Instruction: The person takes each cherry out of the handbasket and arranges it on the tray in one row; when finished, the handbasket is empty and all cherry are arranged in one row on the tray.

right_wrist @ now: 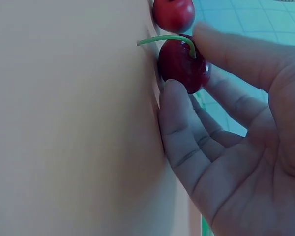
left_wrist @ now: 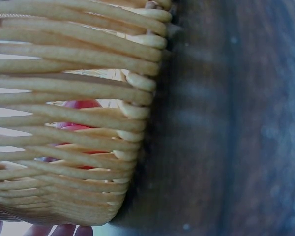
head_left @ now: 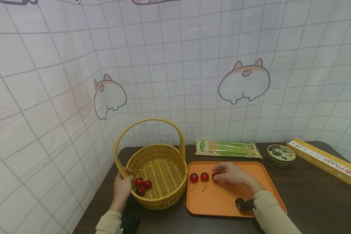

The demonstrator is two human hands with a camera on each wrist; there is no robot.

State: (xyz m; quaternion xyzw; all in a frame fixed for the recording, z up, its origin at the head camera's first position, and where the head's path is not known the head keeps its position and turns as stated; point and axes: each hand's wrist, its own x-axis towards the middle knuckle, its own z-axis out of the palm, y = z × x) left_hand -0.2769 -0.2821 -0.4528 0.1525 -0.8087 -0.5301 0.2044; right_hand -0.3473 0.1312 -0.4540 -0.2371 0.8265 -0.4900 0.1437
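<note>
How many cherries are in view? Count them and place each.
6: three in the basket near the left hand, two loose on the orange tray, one pinched by the right hand. None seem hidden.

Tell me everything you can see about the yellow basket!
The basket is round, woven from yellow strands that look like wicker, with a tall arched handle over it. It stands upright on the dark table, near its left end, right beside the orange tray. Three red cherries lie inside, near the front left. The left hand grips its rim. The left wrist view shows gaps between the strands with red showing through.
</note>
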